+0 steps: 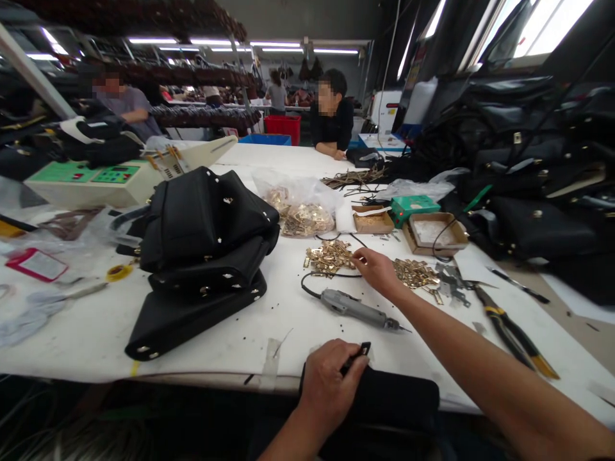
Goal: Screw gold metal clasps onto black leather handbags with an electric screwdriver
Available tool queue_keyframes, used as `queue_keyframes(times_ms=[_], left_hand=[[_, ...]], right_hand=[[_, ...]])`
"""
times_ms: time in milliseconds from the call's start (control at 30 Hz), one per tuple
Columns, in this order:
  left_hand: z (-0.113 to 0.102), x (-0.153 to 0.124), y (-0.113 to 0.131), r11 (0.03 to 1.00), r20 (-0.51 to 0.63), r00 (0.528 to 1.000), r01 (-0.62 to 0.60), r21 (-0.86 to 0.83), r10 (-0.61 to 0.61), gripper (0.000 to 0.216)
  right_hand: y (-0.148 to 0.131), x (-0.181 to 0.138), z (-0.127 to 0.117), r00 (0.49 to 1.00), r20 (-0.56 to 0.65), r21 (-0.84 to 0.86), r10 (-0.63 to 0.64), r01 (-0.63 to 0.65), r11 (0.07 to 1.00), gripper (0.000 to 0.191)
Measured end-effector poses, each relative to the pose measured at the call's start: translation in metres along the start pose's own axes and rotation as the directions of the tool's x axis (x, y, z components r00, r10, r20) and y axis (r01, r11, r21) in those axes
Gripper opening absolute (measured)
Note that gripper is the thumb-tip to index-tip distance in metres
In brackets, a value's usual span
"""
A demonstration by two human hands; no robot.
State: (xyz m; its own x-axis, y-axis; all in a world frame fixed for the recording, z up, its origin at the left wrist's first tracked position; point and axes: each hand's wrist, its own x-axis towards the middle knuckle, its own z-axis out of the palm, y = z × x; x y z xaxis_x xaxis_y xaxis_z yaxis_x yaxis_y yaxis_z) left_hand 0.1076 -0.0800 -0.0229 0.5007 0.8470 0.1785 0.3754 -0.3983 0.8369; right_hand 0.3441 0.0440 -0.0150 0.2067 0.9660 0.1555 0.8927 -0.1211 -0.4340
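My left hand [331, 378] is closed around a narrow black tab [366, 349] with a small opening near its end. Below that hand, a black leather bag [403, 397] lies across the front edge of the table. My right hand [375, 267] reaches forward to a pile of small gold metal plates [329, 256], thumb and fingers pinched at its right side. Whatever is between those fingertips is too small to make out. Between my hands, a grey electric screwdriver [355, 307] rests on the white table, its bit pointing right.
Stacked black bags [206, 250] stand at left. More gold plates [416, 273] lie under my right forearm, near yellow-and-black pliers [516, 333]. Behind are a plastic bag of fittings [307, 214], cardboard boxes [437, 235] and a green box [414, 209]. A person [332, 118] leans on the table's far end.
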Motion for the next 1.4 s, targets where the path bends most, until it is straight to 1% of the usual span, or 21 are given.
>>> queue_keyframes(times_ms=[67,100,167,233,267,300,467,533,633,733,800,933,1033,1133,1233,1333,1400], left_hand=[[0.0,-0.003,0.0,0.999,-0.011,0.999,-0.034,0.004,0.034,0.012],[-0.001,-0.004,0.0,0.999,-0.019,0.998,-0.052,0.004,0.052,0.013],[-0.001,-0.007,0.001,0.997,-0.033,0.996,-0.082,0.001,0.082,0.015],[-0.003,-0.011,0.004,0.994,-0.055,0.993,-0.105,-0.007,0.104,0.015],[-0.004,-0.013,0.006,0.993,-0.065,0.992,-0.113,-0.012,0.112,0.015],[-0.005,-0.016,0.008,0.993,-0.07,0.99,-0.12,-0.017,0.118,0.015],[-0.011,-0.029,0.017,0.986,-0.087,0.983,-0.167,-0.026,0.164,0.014],[-0.011,-0.034,0.019,0.972,-0.12,0.966,-0.234,-0.026,0.23,0.014],[-0.01,-0.042,0.025,0.936,-0.165,0.924,-0.353,-0.012,0.346,0.014],[-0.015,-0.049,0.037,0.903,-0.161,0.889,-0.429,0.033,0.429,0.019],[-0.022,-0.049,0.047,0.882,-0.14,0.871,-0.462,0.089,0.47,0.02],[-0.04,-0.039,0.06,0.842,-0.036,0.853,-0.506,0.185,0.52,0.016],[-0.042,-0.033,0.06,0.81,0.013,0.834,-0.54,0.231,0.552,0.013],[-0.033,-0.037,0.053,0.79,-0.02,0.814,-0.557,0.257,0.58,0.014],[-0.024,-0.046,0.048,0.789,-0.08,0.803,-0.553,0.266,0.59,0.016],[-0.021,-0.051,0.046,0.78,-0.117,0.788,-0.556,0.286,0.605,0.017],[-0.021,-0.051,0.045,0.766,-0.122,0.774,-0.567,0.302,0.621,0.018]], right_hand=[[-0.003,-0.024,-0.013,0.988,-0.074,0.028,-0.136,0.139,0.99,0.02],[-0.005,-0.037,-0.02,0.966,-0.123,0.042,-0.23,0.236,0.971,0.019],[-0.009,-0.064,-0.035,0.887,-0.228,0.056,-0.402,0.424,0.904,0.017],[-0.015,-0.089,-0.049,0.819,-0.302,0.054,-0.489,0.526,0.848,0.014],[-0.018,-0.101,-0.055,0.799,-0.33,0.053,-0.503,0.548,0.835,0.013],[-0.022,-0.112,-0.061,0.789,-0.349,0.057,-0.505,0.555,0.83,0.012],[-0.036,-0.153,-0.077,0.774,-0.406,0.12,-0.486,0.572,0.811,0.01],[-0.038,-0.165,-0.081,0.749,-0.447,0.123,-0.489,0.593,0.795,0.01],[-0.04,-0.183,-0.087,0.717,-0.492,0.123,-0.493,0.618,0.776,0.016],[-0.043,-0.199,-0.096,0.731,-0.48,0.165,-0.485,0.618,0.769,0.02],[-0.048,-0.206,-0.104,0.758,-0.461,0.216,-0.461,0.6,0.77,0.019],[-0.059,-0.213,-0.114,0.85,-0.378,0.374,-0.367,0.502,0.779,0.015],[-0.063,-0.213,-0.113,0.916,-0.284,0.514,-0.282,0.394,0.762,0.012],[-0.062,-0.219,-0.105,0.947,-0.204,0.59,-0.247,0.32,0.741,0.011],[-0.057,-0.23,-0.098,0.961,-0.151,0.602,-0.232,0.276,0.749,0.011],[-0.053,-0.24,-0.097,0.972,-0.085,0.605,-0.217,0.223,0.764,0.007],[-0.052,-0.243,-0.1,0.977,-0.056,0.604,-0.207,0.198,0.772,0.005]])
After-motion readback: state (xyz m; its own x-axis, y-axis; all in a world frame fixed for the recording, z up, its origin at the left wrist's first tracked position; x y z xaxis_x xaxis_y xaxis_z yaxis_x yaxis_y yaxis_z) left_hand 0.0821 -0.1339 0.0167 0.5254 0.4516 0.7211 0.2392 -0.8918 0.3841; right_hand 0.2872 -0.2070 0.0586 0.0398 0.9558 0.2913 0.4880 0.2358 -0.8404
